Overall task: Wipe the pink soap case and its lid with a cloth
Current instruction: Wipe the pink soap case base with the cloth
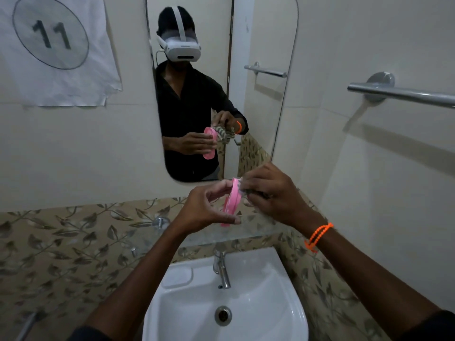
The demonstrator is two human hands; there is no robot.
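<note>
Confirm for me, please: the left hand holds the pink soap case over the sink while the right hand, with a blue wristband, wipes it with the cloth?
Not quite: in the head view the wristband on the right hand is orange, not blue. The rest stands: the left hand holds the pink soap case over the sink; the cloth wipes it.

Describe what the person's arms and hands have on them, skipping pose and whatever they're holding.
Both hands, the left hand and the right hand, are bare, with no gloves; no rings can be made out. The forearms are bare too. Dark sleeves show only at the bottom edge of the head view, pushed up near the elbows. The right wrist wears an orange beaded bracelet, looped twice. The left wrist has nothing on it.
</note>
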